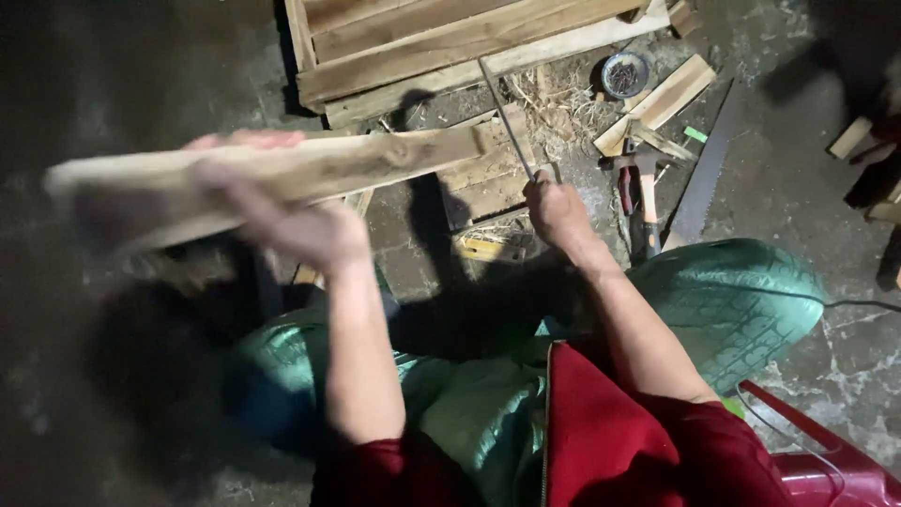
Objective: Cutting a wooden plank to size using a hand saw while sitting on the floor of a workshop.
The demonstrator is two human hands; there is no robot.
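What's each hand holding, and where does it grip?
Left hand grips a plank near its middle; right hand holds a thin metal rod by its lower end.

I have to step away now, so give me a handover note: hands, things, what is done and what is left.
Left hand: grips a long plank, lifted off the floor, blurred.
Right hand: grips a thin metal rod, slanting up toward the pallet.
Nearby: hammer, saw and bowl of nails on the floor to the right.
Done: plank in hand.
Left: cannot tell from this view.
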